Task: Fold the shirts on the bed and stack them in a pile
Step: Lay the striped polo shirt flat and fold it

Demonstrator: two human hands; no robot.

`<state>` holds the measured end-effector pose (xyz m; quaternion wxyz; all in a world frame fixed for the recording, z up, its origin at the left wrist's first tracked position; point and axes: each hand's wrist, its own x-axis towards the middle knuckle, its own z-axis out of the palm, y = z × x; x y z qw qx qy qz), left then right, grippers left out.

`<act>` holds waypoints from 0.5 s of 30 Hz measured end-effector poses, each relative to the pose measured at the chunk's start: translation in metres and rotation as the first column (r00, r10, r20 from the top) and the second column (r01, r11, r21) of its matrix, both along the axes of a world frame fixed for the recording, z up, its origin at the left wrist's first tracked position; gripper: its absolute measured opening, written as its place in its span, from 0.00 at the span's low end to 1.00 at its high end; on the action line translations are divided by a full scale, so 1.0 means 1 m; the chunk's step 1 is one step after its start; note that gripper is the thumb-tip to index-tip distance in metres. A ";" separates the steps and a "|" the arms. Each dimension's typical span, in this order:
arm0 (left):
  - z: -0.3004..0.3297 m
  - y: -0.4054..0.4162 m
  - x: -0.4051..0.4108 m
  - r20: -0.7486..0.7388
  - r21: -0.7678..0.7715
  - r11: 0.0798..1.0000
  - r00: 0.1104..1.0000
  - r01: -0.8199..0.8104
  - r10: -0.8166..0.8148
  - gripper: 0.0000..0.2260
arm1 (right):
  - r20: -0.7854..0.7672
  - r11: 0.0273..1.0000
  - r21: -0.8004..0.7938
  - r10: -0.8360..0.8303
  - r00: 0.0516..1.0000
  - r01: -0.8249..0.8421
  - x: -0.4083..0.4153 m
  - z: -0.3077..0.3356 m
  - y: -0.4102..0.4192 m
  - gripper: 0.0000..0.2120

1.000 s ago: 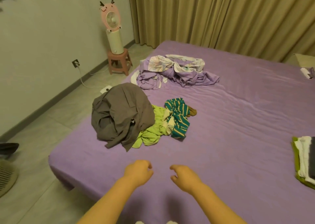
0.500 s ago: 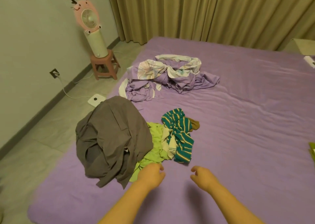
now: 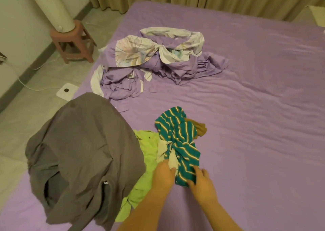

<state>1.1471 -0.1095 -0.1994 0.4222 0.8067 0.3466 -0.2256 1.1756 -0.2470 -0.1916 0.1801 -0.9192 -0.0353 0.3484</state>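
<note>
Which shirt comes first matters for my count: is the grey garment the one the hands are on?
No, both the left hand and right hand are at the teal striped shirt; the grey garment lies untouched beside them.

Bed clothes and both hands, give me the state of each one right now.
Striped shirt: crumpled, near end gripped by both hands.
Green shirt: crumpled, partly under grey garment.
Grey garment: heaped, unfolded.
Left hand: gripping striped shirt.
Right hand: gripping striped shirt.
</note>
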 end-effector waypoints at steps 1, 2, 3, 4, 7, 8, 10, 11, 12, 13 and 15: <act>-0.005 -0.001 0.005 0.006 -0.021 0.998 0.999 -0.053 0.053 0.19 | -0.024 0.999 0.009 -0.047 0.999 0.048 0.001 -0.005 0.001 0.28; -0.009 -0.002 0.009 -0.004 -0.046 0.994 0.995 -0.104 0.104 0.19 | -0.056 0.995 0.024 -0.093 0.994 0.095 0.002 -0.010 0.002 0.31; -0.012 -0.004 0.012 -0.024 -0.063 0.988 0.990 -0.139 0.138 0.19 | -0.081 0.990 0.038 -0.133 0.988 0.136 0.004 -0.013 0.002 0.33; -0.013 -0.004 0.014 -0.052 -0.065 0.987 0.988 -0.148 0.144 0.15 | -0.088 0.985 0.046 -0.163 0.983 0.168 0.005 -0.016 0.002 0.33; -0.007 -0.005 0.017 -0.049 -0.008 0.993 0.992 -0.118 0.118 0.08 | -0.010 0.979 0.077 -0.187 0.982 0.187 0.012 -0.009 0.001 0.26; 0.000 -0.004 0.019 0.000 0.004 0.991 0.991 -0.136 0.136 0.07 | 0.052 0.981 0.096 -0.173 0.984 0.168 0.015 -0.002 0.001 0.23; 0.019 -0.001 0.026 0.141 -0.008 0.980 0.970 -0.198 0.197 0.07 | 0.171 0.970 0.191 -0.184 0.968 0.150 0.023 0.018 0.001 0.21; 0.031 0.002 0.031 0.211 -0.025 0.973 0.950 -0.231 0.231 0.08 | 0.213 0.956 0.252 -0.205 0.955 0.149 0.028 0.030 0.000 0.21; 0.045 0.006 0.037 0.273 -0.046 0.965 0.926 -0.259 0.261 0.08 | 0.249 0.943 0.298 -0.227 0.941 0.148 0.033 0.043 -0.001 0.21; 0.062 0.010 0.042 0.328 -0.057 0.959 0.903 -0.276 0.280 0.07 | 0.281 0.935 0.322 -0.245 0.928 0.149 0.039 0.057 -0.002 0.21; 0.097 0.018 0.047 0.415 -0.045 0.954 0.863 -0.297 0.289 0.08 | 0.318 0.930 0.340 -0.253 0.914 0.139 0.048 0.086 -0.008 0.20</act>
